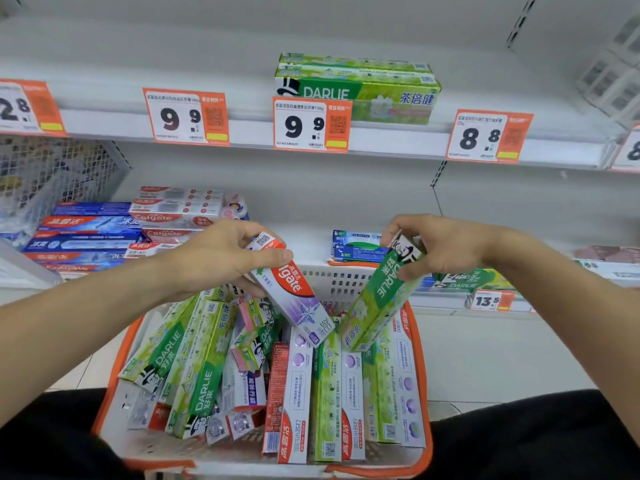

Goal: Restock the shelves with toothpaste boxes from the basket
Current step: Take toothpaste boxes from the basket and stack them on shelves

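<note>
Fingers (pixel 273 256) of left hand (pixel 214 258) are pinching a Colgate box (pixel 291 292); right hand (pixel 440 249) is gripping a Darlie box (pixel 381 299), both above the basket (pixel 424 358). Lifting each clear before shelving seems wise.

Both forearms are seen bare to the frame edges — no sleeves, watch, rings or gloves are worn. The left hand (pixel 214 258) and right hand (pixel 440 249) are uncovered, nails kept short. Dark — apparently black — clothing is noted at both lower corners, plain, no markings made out.
</note>
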Demonstrator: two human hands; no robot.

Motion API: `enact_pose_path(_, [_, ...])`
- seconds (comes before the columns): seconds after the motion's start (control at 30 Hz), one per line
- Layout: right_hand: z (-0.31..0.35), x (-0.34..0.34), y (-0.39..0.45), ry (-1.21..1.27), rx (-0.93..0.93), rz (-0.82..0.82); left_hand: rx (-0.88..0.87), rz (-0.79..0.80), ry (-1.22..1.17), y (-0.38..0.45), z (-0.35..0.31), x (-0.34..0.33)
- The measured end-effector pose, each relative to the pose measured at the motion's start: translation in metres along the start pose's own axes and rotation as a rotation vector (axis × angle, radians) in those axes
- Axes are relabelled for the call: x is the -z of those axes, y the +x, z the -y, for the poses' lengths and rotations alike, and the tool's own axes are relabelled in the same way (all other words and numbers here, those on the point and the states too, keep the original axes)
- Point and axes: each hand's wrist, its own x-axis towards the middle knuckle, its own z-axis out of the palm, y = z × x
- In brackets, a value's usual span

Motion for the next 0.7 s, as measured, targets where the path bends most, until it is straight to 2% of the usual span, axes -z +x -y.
enact_pose_path(0.13, [0.009, -0.002, -0.003, 0.250, 0.058, -0.021, -0.024, 0.015, 0.011, 0.000, 0.002, 0.003])
enact_pose_path(0.23, [0.024, -0.004, -0.003, 0.451, 0.107, -0.085, -0.082, 0.037, 0.108, -0.001, 0.006, 0.006])
enact_pose_path(0.37, [0.048, -0.031, 0.009, 0.740, 0.218, -0.103, -0.167, 0.023, 0.021, -0.003, 0.001, -0.003])
enact_pose_path(0.5, [0.065, -0.055, 0.027, 0.800, 0.255, -0.057, -0.177, 0.021, 0.203, -0.002, 0.005, 0.000])
enact_pose_path(0.7, [0.065, -0.080, 0.043, 0.882, 0.150, -0.045, -0.144, -0.022, 0.233, -0.003, 0.012, -0.001])
